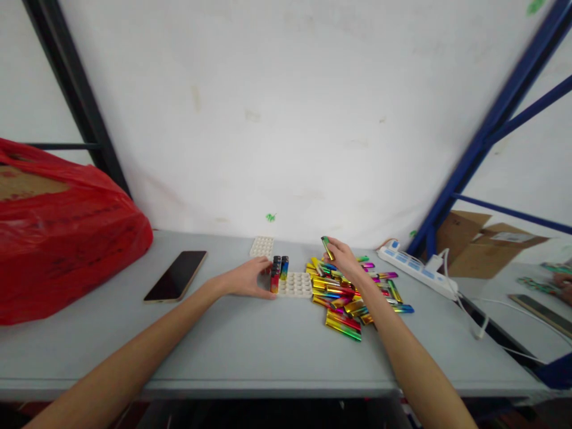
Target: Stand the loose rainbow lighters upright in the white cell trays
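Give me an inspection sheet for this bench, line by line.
Surface: grey table, bare in front.
Job's things: white tray with a few sticks upright at its left end; pile of rainbow sticks to its right; spare tray behind.
Clutter: phone, red bag.
Hands: left hand rests at the tray; right hand holds one stick over the pile.
Cables: power strip, white leads.
Surroundings: white wall, blue rack, cardboard box, another person's hand at far right.

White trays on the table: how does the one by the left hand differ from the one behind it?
The near tray holds a few upright tubes along its left edge and is steadied by the left hand; the far tray holds none and lies untouched. Both are white with rows of round sockets.
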### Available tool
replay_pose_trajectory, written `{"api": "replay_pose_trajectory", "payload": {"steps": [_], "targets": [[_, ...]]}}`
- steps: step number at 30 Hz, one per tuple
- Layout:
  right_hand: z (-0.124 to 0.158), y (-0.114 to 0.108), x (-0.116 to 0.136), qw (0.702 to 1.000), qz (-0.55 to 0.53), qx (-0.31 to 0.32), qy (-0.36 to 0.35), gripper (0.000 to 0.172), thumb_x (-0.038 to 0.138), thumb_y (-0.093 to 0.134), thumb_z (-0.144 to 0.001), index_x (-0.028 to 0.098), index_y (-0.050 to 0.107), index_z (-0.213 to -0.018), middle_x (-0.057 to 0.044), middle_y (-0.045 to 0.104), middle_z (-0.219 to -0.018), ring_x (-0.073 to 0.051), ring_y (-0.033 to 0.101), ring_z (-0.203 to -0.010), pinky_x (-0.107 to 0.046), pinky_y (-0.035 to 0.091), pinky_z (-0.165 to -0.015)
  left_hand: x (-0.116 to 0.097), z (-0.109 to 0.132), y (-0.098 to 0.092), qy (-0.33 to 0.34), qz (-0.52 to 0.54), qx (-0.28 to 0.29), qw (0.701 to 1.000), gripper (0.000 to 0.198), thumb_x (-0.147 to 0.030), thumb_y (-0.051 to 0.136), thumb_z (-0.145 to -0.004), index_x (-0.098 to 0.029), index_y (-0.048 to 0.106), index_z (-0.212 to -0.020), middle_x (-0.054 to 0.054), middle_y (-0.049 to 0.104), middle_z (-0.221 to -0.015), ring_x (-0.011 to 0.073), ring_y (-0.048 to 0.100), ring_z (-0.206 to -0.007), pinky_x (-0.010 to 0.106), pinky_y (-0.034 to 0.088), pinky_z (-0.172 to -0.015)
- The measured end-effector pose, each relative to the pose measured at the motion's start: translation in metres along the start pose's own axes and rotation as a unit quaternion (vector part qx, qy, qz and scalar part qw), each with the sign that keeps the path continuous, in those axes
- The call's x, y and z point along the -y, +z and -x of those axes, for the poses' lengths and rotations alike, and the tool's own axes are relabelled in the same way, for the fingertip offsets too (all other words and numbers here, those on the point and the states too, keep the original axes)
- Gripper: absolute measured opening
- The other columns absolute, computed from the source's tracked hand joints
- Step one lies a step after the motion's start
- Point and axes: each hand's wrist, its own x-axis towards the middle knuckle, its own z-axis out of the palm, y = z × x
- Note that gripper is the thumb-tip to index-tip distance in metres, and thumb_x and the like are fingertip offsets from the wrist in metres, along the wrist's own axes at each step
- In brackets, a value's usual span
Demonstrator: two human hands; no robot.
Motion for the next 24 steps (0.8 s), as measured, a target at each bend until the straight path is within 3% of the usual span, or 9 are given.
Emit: {"api": "replay_pose_trajectory", "payload": {"steps": [3,7,11,14,18,24], "targets": [[0.011,0.019,0.008,0.996,-0.082,0.041,0.02,0.044,0.049,0.08,-0.078,0.023,0.067,-0.111,0.004,0.061,-0.082,-0.01,0.053,-0.063,-0.024,0.046,-0.059,-0.001,0.0,0.0,0.001,-0.017,-0.001,1.0,0.07,-0.07,0.086,-0.072,-0.018,0.069,-0.115,0.012,0.069,-0.117,0.035,0.067,-0.11,0.044,0.055,-0.1],[0.022,0.041,0.013,0.992,-0.086,0.087,0.045,0.054,0.053,0.078,-0.078,0.028,0.056,-0.12,0.004,0.067,-0.089,-0.01,0.05,-0.059,-0.024,0.04,-0.053,-0.003,0.0,-0.001,0.01,-0.021,-0.005,1.0,0.069,-0.071,0.085,-0.073,-0.018,0.069,-0.113,0.011,0.069,-0.115,0.0343,0.068,-0.108,0.042,0.055,-0.099],[0.031,0.056,0.015,0.99,-0.044,0.118,0.057,0.05,0.062,0.071,-0.084,0.029,0.051,-0.116,0.01,0.052,-0.073,-0.009,0.036,-0.051,-0.021,0.03,-0.049,-0.003,-0.001,-0.001,0.018,-0.014,-0.004,1.0,0.067,-0.07,0.085,-0.074,-0.017,0.069,-0.113,0.011,0.069,-0.114,0.0338,0.068,-0.107,0.042,0.055,-0.099],[0.037,0.065,0.016,0.993,0.042,0.106,0.0,0.048,0.072,0.06,-0.09,0.026,0.056,-0.103,0.009,0.041,-0.066,-0.01,0.03,-0.05,-0.023,0.025,-0.048,-0.002,-0.001,-0.001,0.026,-0.011,-0.004,1.0,0.068,-0.069,0.085,-0.075,-0.017,0.069,-0.116,0.011,0.069,-0.114,0.0335,0.068,-0.107,0.043,0.054,-0.099],[0.042,0.076,0.017,0.976,0.184,0.064,-0.092,0.057,0.076,0.048,-0.095,0.023,0.053,-0.074,0.004,0.044,-0.063,-0.014,0.041,-0.058,-0.028,0.031,-0.055,0.0,-0.001,-0.001,0.035,-0.01,-0.012,0.999,0.067,-0.068,0.084,-0.077,-0.018,0.069,-0.119,0.011,0.07,-0.116,0.033,0.067,-0.108,0.042,0.053,-0.1],[0.047,0.088,0.015,0.946,0.298,-0.002,-0.13,0.049,0.057,0.049,-0.092,0.024,0.036,-0.058,0.004,0.031,-0.058,-0.014,0.037,-0.061,-0.03,0.025,-0.061,-0.001,-0.001,-0.001,0.032,-0.014,-0.008,0.999,0.066,-0.07,0.084,-0.076,-0.019,0.069,-0.117,0.01,0.071,-0.115,0.0332,0.067,-0.108,0.04,0.054,-0.098]]}}
